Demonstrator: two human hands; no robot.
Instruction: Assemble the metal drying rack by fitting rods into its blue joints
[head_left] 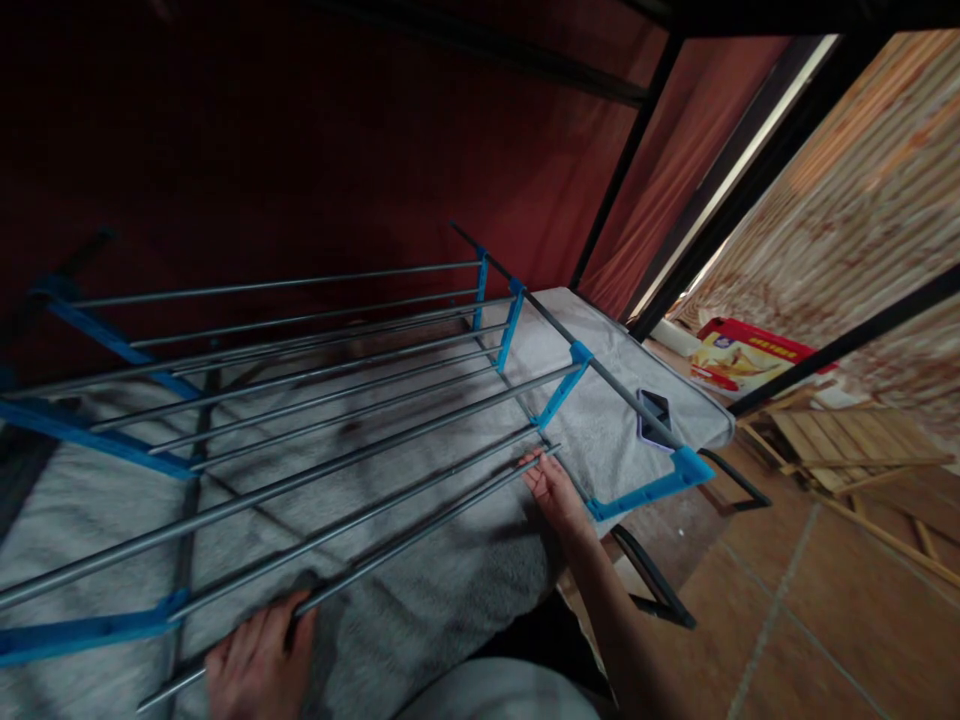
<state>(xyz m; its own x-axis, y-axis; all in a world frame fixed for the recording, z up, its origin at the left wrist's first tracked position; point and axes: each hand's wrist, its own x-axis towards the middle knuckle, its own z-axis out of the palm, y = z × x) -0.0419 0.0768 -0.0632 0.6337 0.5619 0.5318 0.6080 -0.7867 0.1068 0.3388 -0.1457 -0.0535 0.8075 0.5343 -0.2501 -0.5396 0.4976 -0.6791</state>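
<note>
Grey rod [420,534], lower centre, spanning both hands.
I see the left hand [261,655] wrapped round it, lower left; right hand [551,488] pinching near its far end, right of centre, beside the blue-bracketed rack [360,458]. Red box [750,357] at right, contents hidden from me.

No word, brand or number can be read with certainty; the only writing that I can find stands on the red and yellow box [739,368] at the right side; it carries a line of printed characters [772,349] and, to the left of this line, a small dark mark [723,342]; both are too small and blurred for reading.
</note>
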